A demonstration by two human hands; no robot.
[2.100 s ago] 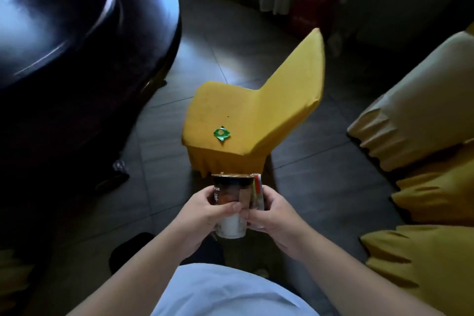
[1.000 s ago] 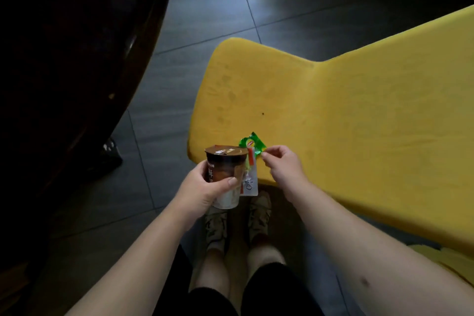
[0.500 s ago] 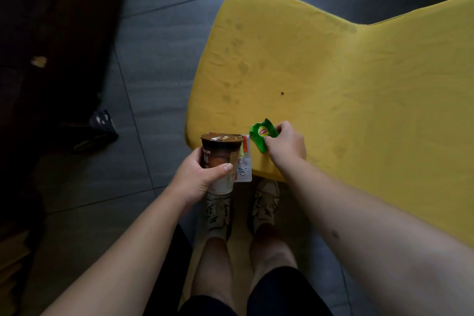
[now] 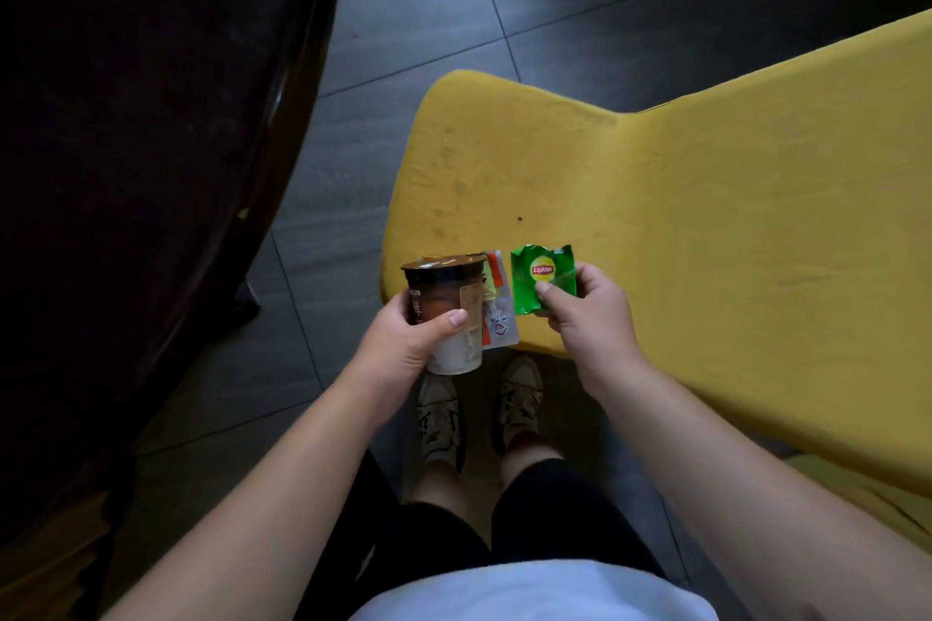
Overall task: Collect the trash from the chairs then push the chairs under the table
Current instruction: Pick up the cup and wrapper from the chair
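Note:
My right hand (image 4: 590, 313) pinches a green Lipton wrapper (image 4: 542, 277) and holds it just above the front edge of the yellow chair seat (image 4: 681, 227). My left hand (image 4: 408, 343) grips a brown and white cup (image 4: 446, 313) with a sealed brown lid, and a white and red sachet (image 4: 497, 313) is pressed against the cup's right side. The wrapper sits right beside the cup and sachet. No other trash shows on the seat.
A dark round table (image 4: 141, 141) fills the left side, its edge close to the chair's left corner. Dark floor tiles (image 4: 428, 5) run between table and chair. My feet (image 4: 479, 403) stand at the chair's front edge.
My right hand has lifted the green wrapper off the seat and turned its printed face upward, beside the cup. My left hand keeps its hold on the cup and sachet.

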